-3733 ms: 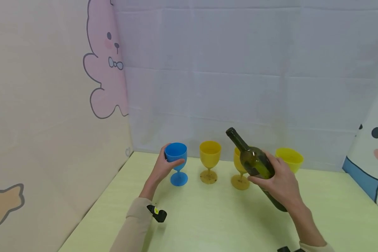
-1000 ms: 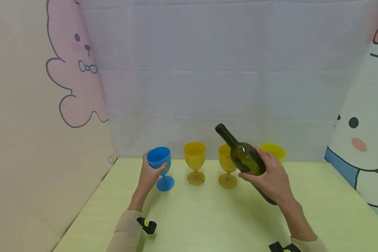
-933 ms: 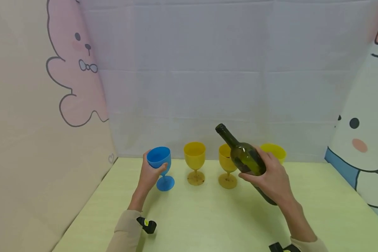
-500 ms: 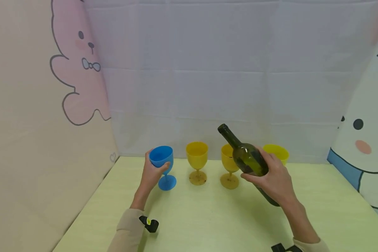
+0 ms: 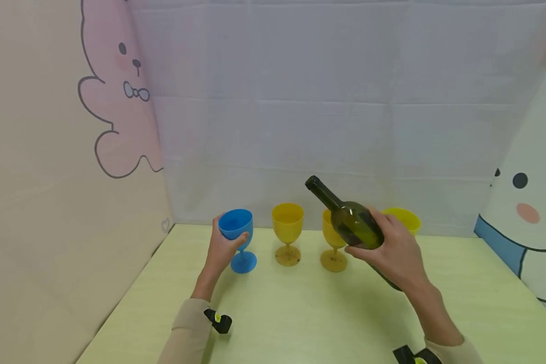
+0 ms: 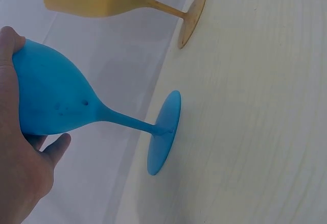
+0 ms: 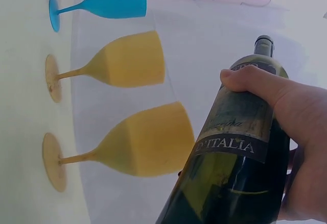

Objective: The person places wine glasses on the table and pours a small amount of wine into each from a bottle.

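Observation:
My left hand [image 5: 221, 249] grips the bowl of a blue goblet [image 5: 236, 228] from its left side, thumb across the front. The goblet is nearly upright and its foot is at the tabletop; I cannot tell whether it bears on it. A dark green wine bottle [image 5: 356, 225] is gripped around its body by my right hand [image 5: 399, 253]. It slants, neck up and to the left, the mouth higher than the goblet rims. A label with "D'ITALIA" shows in the right wrist view. Behind the bottle stands a yellow goblet [image 5: 329, 232], partly hidden; another yellow goblet [image 5: 287, 227] stands nearer the blue one.
A third yellow goblet [image 5: 403, 218] is mostly hidden behind my right hand. All stand in a row near the back of the pale table [image 5: 291, 313], before a whitish cloth backdrop [image 5: 277, 126]. A wall with a pink bear print [image 5: 123, 121] borders the left side.
Over the last half second the bottle has moved a little left and up, its mouth closer to the middle yellow goblet. The left hand still holds the blue goblet. The head view has shifted slightly.

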`<state>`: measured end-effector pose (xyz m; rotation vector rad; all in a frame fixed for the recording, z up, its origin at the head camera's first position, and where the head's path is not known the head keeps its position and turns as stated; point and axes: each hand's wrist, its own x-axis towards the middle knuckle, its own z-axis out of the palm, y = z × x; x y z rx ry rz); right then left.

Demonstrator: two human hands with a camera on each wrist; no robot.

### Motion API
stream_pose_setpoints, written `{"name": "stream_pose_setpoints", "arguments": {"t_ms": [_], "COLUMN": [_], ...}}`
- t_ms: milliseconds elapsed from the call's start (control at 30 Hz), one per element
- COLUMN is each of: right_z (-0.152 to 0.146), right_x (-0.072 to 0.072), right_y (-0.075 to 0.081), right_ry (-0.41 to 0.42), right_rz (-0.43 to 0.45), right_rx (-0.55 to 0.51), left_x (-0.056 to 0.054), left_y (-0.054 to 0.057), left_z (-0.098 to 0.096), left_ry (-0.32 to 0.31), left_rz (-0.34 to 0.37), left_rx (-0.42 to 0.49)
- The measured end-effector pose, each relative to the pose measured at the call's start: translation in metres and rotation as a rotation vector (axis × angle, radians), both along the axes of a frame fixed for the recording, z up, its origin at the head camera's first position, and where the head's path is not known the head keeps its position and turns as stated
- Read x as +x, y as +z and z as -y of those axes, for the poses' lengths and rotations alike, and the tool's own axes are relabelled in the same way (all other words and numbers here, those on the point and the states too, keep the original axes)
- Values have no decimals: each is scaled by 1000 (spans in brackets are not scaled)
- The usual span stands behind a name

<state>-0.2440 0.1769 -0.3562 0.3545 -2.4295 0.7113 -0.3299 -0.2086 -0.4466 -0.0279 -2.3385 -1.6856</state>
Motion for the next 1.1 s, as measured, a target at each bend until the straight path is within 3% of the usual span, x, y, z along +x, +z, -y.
{"name": "stream_pose_setpoints", "arguments": {"t_ms": [233, 533, 867, 1100], "right_z": [18, 45, 68, 86], "right_x": [-5, -4, -14, -22], "right_y": [21, 47, 53, 59], "right_ry": [44, 73, 81, 97], "right_rz": [-110, -146, -141, -77], "right_rx": [114, 222, 329, 391], "left_x": [0, -2, -2, -5], "left_y": [0, -3, -5, -5], "left_z": [2, 4, 2, 3], "left_ry": [0, 0, 0, 0], "left_rz": [-5, -9, -11, -32], "left_rx": [2, 7, 3, -10]}}
